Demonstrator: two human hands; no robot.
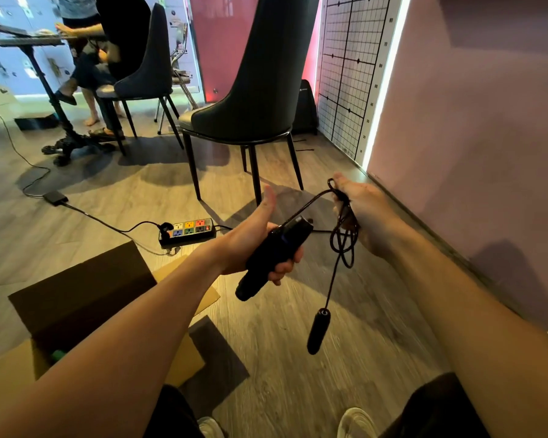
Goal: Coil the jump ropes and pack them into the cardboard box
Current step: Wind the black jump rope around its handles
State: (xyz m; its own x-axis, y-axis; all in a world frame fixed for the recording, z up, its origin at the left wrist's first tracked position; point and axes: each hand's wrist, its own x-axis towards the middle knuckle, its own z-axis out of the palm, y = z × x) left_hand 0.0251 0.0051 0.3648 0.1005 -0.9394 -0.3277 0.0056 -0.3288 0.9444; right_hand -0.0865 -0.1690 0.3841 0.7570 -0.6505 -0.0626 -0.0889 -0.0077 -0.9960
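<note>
Cardboard box (76,289) open on floor, lower left. Left hand (260,245) curled round black handle (274,257), thumb up. Right hand (361,213) grips few cord loops (345,238) – end piece (318,330) dangles below. Coiling seems unfinished – packing this rope still left.

An office-like studio room is indicated by the white wall chart ruled with a black numbered grid (351,74) at one o'clock, the dark pedestal table (23,42) at ten o'clock, the dark upholstered chair (260,74) at twelve o'clock, and the black power strip with multicoloured sockets (189,231) laid on the grey wood-plank floor (298,358).
</note>
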